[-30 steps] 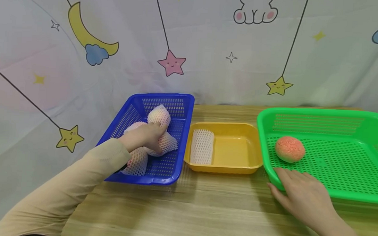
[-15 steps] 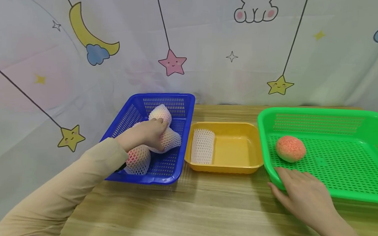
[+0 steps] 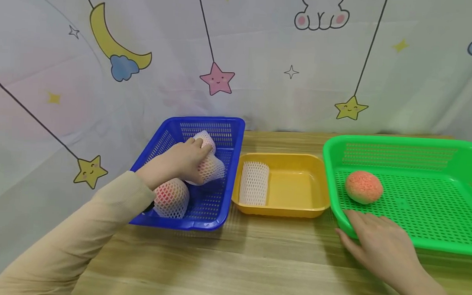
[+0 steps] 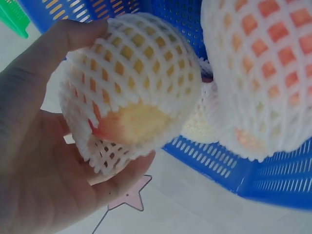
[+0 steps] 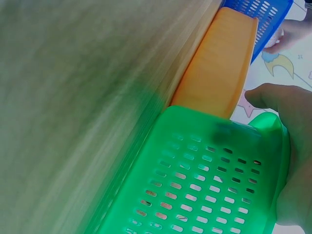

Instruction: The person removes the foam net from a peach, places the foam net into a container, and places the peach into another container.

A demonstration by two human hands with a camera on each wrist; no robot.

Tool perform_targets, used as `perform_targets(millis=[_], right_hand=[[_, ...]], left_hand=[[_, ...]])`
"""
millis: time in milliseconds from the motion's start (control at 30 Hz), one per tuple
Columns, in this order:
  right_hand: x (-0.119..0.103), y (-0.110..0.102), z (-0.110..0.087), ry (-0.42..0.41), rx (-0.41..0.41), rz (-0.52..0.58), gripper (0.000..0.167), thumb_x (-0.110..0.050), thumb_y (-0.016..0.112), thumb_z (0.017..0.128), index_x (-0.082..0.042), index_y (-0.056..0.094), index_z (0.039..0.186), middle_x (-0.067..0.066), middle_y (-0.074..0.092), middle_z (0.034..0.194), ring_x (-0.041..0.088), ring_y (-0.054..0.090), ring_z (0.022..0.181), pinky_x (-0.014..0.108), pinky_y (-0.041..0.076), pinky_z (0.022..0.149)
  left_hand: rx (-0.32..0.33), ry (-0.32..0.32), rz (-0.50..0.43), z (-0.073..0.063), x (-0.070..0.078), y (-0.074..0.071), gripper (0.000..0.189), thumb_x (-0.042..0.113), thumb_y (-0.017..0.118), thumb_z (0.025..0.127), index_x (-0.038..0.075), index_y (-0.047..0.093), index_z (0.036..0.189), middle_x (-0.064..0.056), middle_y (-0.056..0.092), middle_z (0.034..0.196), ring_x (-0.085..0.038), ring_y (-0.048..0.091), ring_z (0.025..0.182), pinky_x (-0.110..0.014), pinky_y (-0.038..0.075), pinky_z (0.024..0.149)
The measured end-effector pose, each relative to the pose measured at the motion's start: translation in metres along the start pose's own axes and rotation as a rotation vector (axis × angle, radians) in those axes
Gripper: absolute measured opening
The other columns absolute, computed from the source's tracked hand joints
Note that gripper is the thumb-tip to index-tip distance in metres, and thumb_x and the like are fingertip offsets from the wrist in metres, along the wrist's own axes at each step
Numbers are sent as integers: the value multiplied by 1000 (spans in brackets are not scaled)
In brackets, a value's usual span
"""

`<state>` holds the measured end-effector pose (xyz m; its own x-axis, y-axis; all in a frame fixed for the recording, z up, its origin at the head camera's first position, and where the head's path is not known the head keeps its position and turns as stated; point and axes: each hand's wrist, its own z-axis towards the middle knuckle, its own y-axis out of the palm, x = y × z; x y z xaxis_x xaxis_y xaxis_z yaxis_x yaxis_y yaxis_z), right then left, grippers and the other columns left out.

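My left hand [image 3: 182,161] reaches into the blue basket [image 3: 236,173] and holds a peach in a white foam net [image 3: 212,169]. In the left wrist view, thumb and fingers curve around this netted peach [image 4: 141,73], whose yellow-red skin shows at the sleeve's open end. Another netted peach [image 3: 171,198] lies near the basket's front, and one more [image 3: 206,138] sits behind the hand, partly covered. My right hand [image 3: 381,243] grips the front left corner of the green basket [image 3: 425,204], fingers over the rim and thumb outside. Inside it rests a bare pinkish-orange peach [image 3: 363,187].
Between the two baskets stands a yellow tray [image 3: 293,190], with an empty foam net sleeve [image 3: 254,183] lying at its left side. All three containers stand on a wood-grain table [image 3: 255,261]. A cartoon-printed cloth [image 3: 263,44] hangs close behind.
My left hand has shifted slightly up with the netted peach, uncovering more of the front peach. The right hand stays on the green rim.
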<state>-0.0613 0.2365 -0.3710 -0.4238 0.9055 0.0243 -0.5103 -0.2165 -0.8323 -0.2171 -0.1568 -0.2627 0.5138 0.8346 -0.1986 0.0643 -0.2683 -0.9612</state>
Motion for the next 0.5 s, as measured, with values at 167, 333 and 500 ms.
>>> perform_targets(millis=[167,333,500], right_hand=[[0,0,0,1,0,0,50,-54,38,95,-9,60,96,-5,54,61,16,45,50,30,35,46],[0,0,0,8,-2,-6,47,-54,37,94,-11,55,87,-8,44,58,14,38,48,28,30,45],[0,0,0,13,-1,-5,45,-54,38,94,-13,53,83,-8,42,58,13,35,48,27,28,45]], left_hand=[[93,-23,73,-7,0,-4,74,35,84,62,5,51,122,-25,57,112,-39,50,104,-51,48,79],[124,-18,119,-14,0,-7,80,40,85,62,7,50,126,-21,59,112,-39,51,102,-51,47,79],[121,-38,66,-20,1,-9,81,37,83,64,8,45,129,-22,56,117,-42,57,96,-53,51,77]])
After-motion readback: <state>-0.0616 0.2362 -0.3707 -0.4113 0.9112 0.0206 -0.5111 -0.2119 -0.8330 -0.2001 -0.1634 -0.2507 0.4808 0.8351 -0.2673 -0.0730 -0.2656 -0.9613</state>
